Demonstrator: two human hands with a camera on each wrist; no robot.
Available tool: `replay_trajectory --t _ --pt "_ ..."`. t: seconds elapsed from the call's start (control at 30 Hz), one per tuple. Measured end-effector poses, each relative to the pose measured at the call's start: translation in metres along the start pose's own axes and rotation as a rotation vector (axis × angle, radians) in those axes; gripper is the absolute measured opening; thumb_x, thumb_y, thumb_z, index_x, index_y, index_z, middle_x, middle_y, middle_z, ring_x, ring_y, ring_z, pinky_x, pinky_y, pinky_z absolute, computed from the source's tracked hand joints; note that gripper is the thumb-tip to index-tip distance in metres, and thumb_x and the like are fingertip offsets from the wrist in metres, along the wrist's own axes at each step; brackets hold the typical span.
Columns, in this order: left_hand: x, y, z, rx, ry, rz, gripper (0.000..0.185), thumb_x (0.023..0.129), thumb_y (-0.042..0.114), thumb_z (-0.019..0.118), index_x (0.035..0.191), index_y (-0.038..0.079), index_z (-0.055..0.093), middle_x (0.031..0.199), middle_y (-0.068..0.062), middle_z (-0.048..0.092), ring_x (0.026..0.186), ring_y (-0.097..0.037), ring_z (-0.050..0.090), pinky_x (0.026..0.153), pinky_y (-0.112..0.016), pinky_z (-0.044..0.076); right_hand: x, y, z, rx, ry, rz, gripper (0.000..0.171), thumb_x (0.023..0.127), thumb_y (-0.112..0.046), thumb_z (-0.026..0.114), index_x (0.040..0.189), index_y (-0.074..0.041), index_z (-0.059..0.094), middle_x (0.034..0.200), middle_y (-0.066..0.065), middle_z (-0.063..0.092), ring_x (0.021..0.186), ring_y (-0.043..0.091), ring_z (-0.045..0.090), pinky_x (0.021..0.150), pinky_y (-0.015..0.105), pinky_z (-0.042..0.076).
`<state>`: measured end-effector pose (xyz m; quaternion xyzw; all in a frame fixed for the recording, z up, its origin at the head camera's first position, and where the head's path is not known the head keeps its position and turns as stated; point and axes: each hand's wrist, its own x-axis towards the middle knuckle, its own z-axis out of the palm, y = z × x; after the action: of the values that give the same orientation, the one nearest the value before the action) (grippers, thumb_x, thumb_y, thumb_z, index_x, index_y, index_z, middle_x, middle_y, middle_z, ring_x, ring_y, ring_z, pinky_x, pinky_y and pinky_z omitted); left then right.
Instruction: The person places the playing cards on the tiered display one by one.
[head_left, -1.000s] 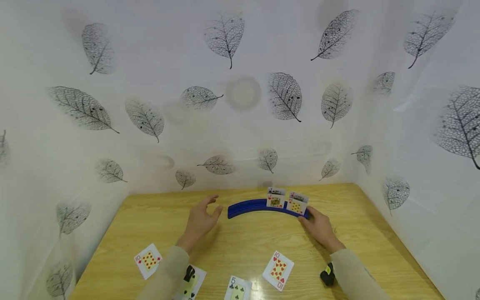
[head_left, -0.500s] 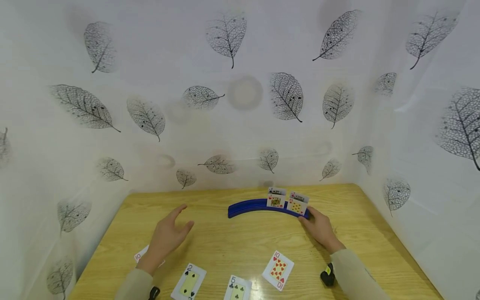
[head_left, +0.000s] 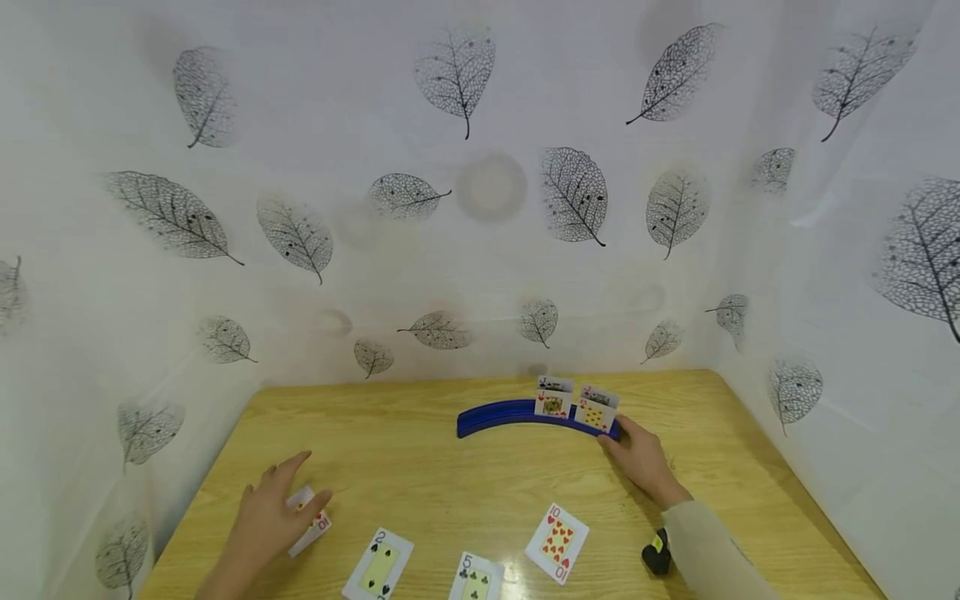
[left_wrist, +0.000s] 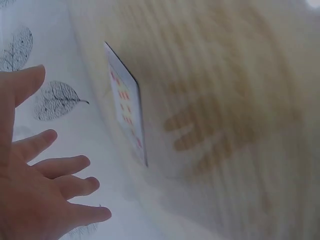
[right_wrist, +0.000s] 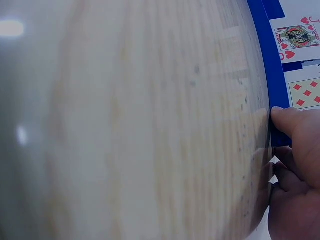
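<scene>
Right hand (head_left: 641,457) pinches the right end of the blue card holder (head_left: 491,417), where cards (head_left: 552,405) stand (two in front, two behind); left hand (head_left: 270,512), fingers spread and empty, hovers over a red ten (head_left: 308,536) on the table (head_left: 420,475).

The wood-grain table (head_left: 420,483) occupied the lower part of the head view. A curved blue rack (head_left: 491,417) stood right of center. Lower in the frame, left to right, lay a partly hidden red 10 card (head_left: 313,532), a two of spades (head_left: 378,565), a five of clubs (head_left: 476,578) and a ten of hearts (head_left: 557,543).
</scene>
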<state>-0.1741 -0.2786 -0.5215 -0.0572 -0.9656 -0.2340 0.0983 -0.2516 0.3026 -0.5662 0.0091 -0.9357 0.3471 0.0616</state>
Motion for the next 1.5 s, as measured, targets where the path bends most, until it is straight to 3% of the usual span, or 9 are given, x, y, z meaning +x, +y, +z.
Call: replay_trajectory --t 0.13,0.33,0.5,0.73,0.9,1.13,1.5 --pt "-0.011 -0.013 -0.006 0.063 -0.073 -0.076 0.084 0.094 0.053 0.075 0.152 -0.001 0.048 0.141 -0.035 0.06 0.13 -0.075 0.042 0.094 -0.096 0.026 -0.001 0.0 -0.001 0.001 -0.008 0.004 0.059 0.105 -0.029 0.066 0.15 0.006 0.051 0.138 0.032 0.065 0.13 0.05 0.061 0.108 0.064 0.05" --pt "-0.02 -0.026 -0.012 0.089 -0.268 -0.229 0.107 0.092 0.07 0.067 0.16 -0.003 0.031 0.155 -0.046 0.035 0.137 -0.08 0.022 0.099 -0.097 0.015 -0.002 0.0 -0.003 0.002 -0.018 0.009 0.059 0.106 -0.028 0.066 0.15 0.006 0.05 0.14 0.032 0.063 0.132 0.051 0.059 0.11 0.064 0.049" --pt "-0.027 -0.031 -0.009 0.1 -0.338 -0.28 0.113 0.09 0.077 0.062 0.159 -0.006 0.03 0.155 -0.052 0.025 0.134 -0.083 0.019 0.098 -0.098 0.011 -0.003 0.0 -0.003 -0.008 -0.014 -0.001 0.058 0.105 -0.026 0.067 0.149 0.007 0.05 0.139 0.033 0.063 0.131 0.051 0.061 0.109 0.063 0.05" --pt "-0.032 -0.032 -0.006 0.086 -0.352 -0.284 0.112 0.089 0.075 0.066 0.159 -0.006 0.031 0.152 -0.056 0.023 0.132 -0.082 0.022 0.093 -0.098 0.018 -0.004 -0.001 -0.002 -0.007 0.014 -0.041 0.056 0.104 -0.026 0.068 0.145 0.009 0.053 0.133 0.033 0.067 0.124 0.051 0.064 0.104 0.063 0.053" --pt "-0.033 -0.032 -0.005 0.132 -0.338 -0.26 0.109 0.089 0.074 0.066 0.157 -0.006 0.036 0.15 -0.056 0.027 0.13 -0.083 0.025 0.093 -0.097 0.024 -0.004 -0.002 -0.001 -0.008 0.027 -0.059 0.055 0.104 -0.026 0.068 0.144 0.01 0.055 0.13 0.033 0.068 0.122 0.051 0.066 0.102 0.064 0.054" --pt "-0.031 -0.034 -0.005 0.164 -0.338 -0.247 0.104 0.09 0.074 0.066 0.154 -0.005 0.044 0.147 -0.058 0.029 0.128 -0.085 0.028 0.09 -0.096 0.03 -0.004 -0.002 -0.002 0.002 0.008 -0.03 0.056 0.104 -0.025 0.068 0.146 0.009 0.053 0.134 0.034 0.066 0.125 0.051 0.064 0.105 0.064 0.052" --pt "-0.031 -0.032 -0.006 0.135 -0.357 -0.281 0.108 0.087 0.075 0.068 0.154 -0.005 0.043 0.149 -0.058 0.024 0.131 -0.085 0.022 0.091 -0.097 0.028 -0.002 0.001 -0.003 0.003 -0.02 -0.011 0.057 0.106 -0.031 0.066 0.148 0.005 0.053 0.14 0.031 0.063 0.133 0.051 0.059 0.11 0.064 0.049"
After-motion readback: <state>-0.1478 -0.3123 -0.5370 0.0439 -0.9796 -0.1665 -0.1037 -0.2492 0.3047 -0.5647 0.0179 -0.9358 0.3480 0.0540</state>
